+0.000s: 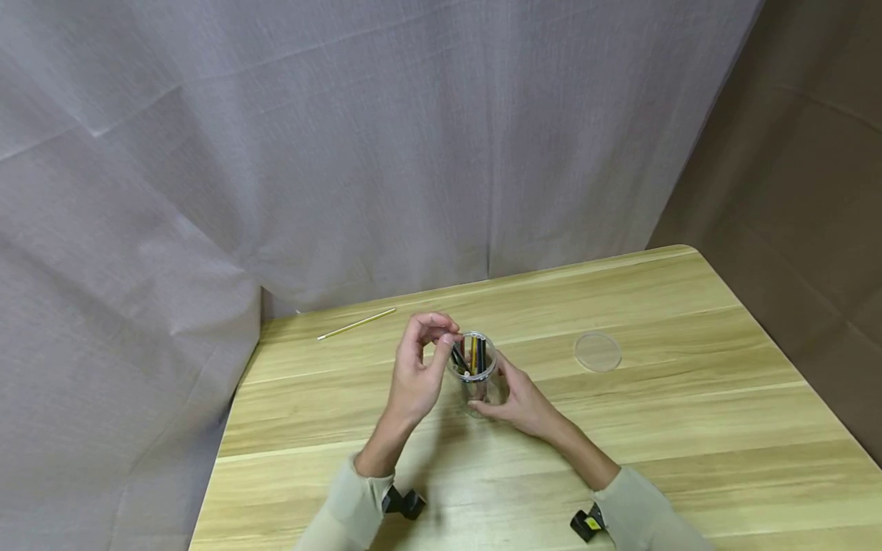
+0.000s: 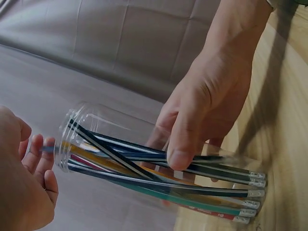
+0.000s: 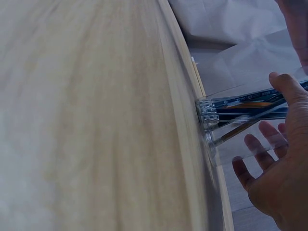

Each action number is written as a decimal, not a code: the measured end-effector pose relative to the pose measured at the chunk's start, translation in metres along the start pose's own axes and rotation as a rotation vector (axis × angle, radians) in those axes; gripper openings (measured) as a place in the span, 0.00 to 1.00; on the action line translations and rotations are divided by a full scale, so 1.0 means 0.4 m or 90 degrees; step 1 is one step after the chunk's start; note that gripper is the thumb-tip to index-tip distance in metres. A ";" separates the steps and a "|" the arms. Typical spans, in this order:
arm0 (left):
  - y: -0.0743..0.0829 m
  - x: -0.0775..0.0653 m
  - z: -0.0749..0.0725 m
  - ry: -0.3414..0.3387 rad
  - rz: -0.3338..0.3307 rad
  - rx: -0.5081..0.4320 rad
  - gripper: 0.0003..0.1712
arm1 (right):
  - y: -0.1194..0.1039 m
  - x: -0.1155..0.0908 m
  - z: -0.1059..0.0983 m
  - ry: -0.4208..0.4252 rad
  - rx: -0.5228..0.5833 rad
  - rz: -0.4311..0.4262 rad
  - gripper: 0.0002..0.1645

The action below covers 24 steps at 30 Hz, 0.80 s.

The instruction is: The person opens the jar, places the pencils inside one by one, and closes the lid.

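Note:
A clear jar [image 1: 480, 389] stands upright on the table, with several striped pencils [image 2: 159, 185] inside, their eraser ends down. My right hand [image 1: 520, 402] grips the jar's side, thumb and fingers curled round it. At the jar's mouth my left hand [image 1: 418, 375] pinches the end of a bluish pencil [image 2: 47, 149] that sticks out past the rim; the fingertips partly hide it. In the right wrist view, the right hand [image 3: 284, 163] holds the jar from the side, and the pencils' metal eraser bands [image 3: 208, 113] show near its base.
A yellow striped pencil [image 1: 357, 324] lies near the table's back left edge. To the right of the jar a clear round lid [image 1: 597, 352] lies flat on the wooden table [image 1: 689, 428]. Grey curtains [image 1: 386, 153] hang behind the table.

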<state>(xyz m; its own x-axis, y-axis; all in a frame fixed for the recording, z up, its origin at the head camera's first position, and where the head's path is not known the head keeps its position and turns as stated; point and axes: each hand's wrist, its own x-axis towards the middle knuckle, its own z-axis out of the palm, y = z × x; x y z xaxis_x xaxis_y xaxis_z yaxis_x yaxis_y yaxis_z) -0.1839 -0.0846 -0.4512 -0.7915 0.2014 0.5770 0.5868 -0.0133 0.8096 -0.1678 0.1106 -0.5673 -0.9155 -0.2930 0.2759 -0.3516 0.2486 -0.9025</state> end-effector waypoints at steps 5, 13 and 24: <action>-0.004 -0.003 0.000 0.004 0.002 0.014 0.07 | 0.002 0.000 0.000 0.000 0.009 -0.005 0.61; -0.003 -0.007 -0.004 -0.009 0.015 0.085 0.07 | 0.002 0.000 0.000 0.001 0.012 -0.011 0.60; -0.038 -0.009 -0.038 0.007 0.045 0.135 0.06 | 0.004 -0.002 0.000 0.000 0.005 -0.001 0.62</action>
<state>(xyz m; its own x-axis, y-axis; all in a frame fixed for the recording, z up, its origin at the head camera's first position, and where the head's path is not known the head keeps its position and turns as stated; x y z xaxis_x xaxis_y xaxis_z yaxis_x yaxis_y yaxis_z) -0.1926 -0.0998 -0.4638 -0.7481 0.1962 0.6340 0.6630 0.1800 0.7266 -0.1675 0.1111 -0.5690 -0.9149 -0.2935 0.2771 -0.3512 0.2405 -0.9049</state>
